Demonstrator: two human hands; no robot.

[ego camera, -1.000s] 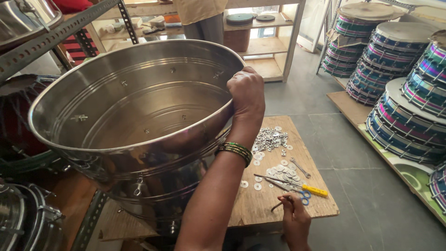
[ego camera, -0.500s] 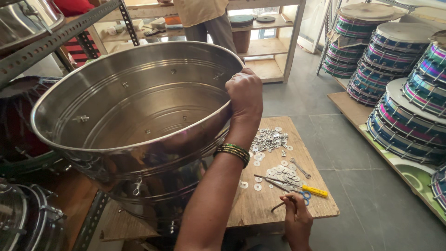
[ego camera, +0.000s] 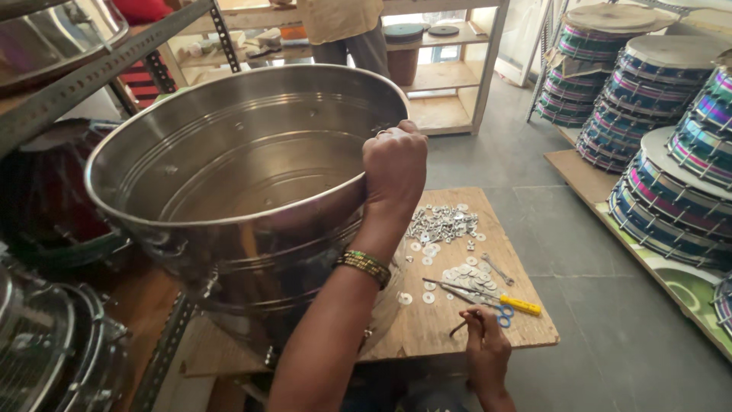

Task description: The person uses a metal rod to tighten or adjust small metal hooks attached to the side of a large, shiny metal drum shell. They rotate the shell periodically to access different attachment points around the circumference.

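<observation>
— What's nearest you?

— My right hand, low at the near edge of the wooden board. Its fingers are pinched narrow on a thin dark tool, probably so I can work among the small parts.

— And the left?

— My left hand is higher up, fingers curled tight over the rim of the big steel drum shell. It's tilted toward me, mouth open, and I judge the grip keeps it from rolling off.

— Anything inside it?

— Nothing that I can see, just bare ribbed metal.

— What's on the board?

— A loose heap of washers and nuts, a yellow-handled screwdriver, blue-handled scissors just beside my right hand.

— Farther off?

— Stacks of finished drums along the right wall, wooden shelves behind, and a person standing there.
</observation>
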